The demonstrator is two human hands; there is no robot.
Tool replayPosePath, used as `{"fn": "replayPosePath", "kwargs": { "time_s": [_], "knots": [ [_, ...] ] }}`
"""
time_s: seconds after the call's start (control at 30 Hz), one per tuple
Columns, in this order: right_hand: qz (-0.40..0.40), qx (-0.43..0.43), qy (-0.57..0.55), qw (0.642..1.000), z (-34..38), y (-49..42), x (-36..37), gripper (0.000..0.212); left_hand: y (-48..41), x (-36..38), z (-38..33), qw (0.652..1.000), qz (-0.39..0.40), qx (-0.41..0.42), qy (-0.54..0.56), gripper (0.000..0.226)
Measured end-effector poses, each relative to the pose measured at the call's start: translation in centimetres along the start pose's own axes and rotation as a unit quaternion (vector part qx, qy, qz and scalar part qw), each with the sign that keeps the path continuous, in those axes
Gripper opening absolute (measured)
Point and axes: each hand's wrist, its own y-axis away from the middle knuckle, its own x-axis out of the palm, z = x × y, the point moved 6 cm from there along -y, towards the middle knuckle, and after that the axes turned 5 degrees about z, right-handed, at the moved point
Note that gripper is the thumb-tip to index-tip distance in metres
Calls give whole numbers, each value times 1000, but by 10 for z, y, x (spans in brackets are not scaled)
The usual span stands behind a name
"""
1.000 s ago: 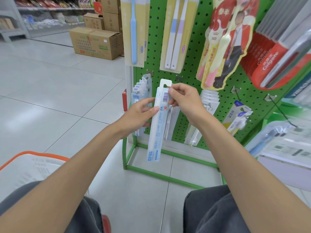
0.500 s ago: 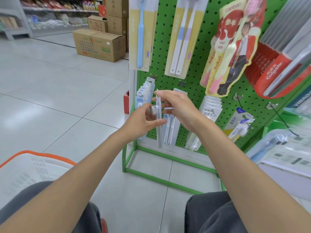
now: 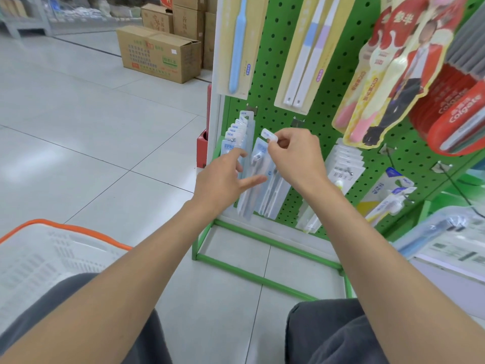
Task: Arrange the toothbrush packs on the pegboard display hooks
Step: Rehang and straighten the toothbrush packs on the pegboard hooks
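A clear toothbrush pack [image 3: 262, 166] hangs in front of the green pegboard [image 3: 325, 106], low down. My right hand [image 3: 296, 156] pinches its white top tab just below a bare metal hook [image 3: 298, 122]. My left hand [image 3: 223, 179] is beside the pack with its fingers spread and straight, one fingertip touching the pack's lower left edge. A row of the same packs [image 3: 236, 135] hangs on the hook to the left. More clear packs [image 3: 343, 164] hang to the right.
Larger toothbrush packs [image 3: 237, 46] and red Colgate packs [image 3: 459, 111] hang higher up. A white basket with an orange rim [image 3: 65, 228] sits at my left knee. The green stand frame [image 3: 262, 277] rests on the tiled floor. Cardboard boxes [image 3: 157, 53] stand behind.
The pack has gone from held flat in front of me to up against the pegboard. My left hand has let go of it and spread its fingers; my right hand has shifted to the top tab.
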Motion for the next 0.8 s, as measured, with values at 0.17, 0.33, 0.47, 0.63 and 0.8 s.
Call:
{"fn": "replayPosePath", "kwargs": {
  "time_s": [0.17,0.33,0.47,0.63,0.8],
  "knots": [
    [-1,-18,28,999,-5,-20,6,29,-9,-12,7,994,-79,-37,62,38],
    [7,-23,76,997,-15,-48,19,30,-25,-8,19,994,-71,-57,66,47],
    [23,-34,165,985,-15,-67,30,26,-34,0,22,994,-65,-64,66,49],
    [49,-25,214,975,-20,-95,42,23,-42,1,28,991,-80,-68,81,49],
    [74,-23,190,979,-23,-108,47,21,-43,-3,33,991,-91,-75,69,49]
  ]
}}
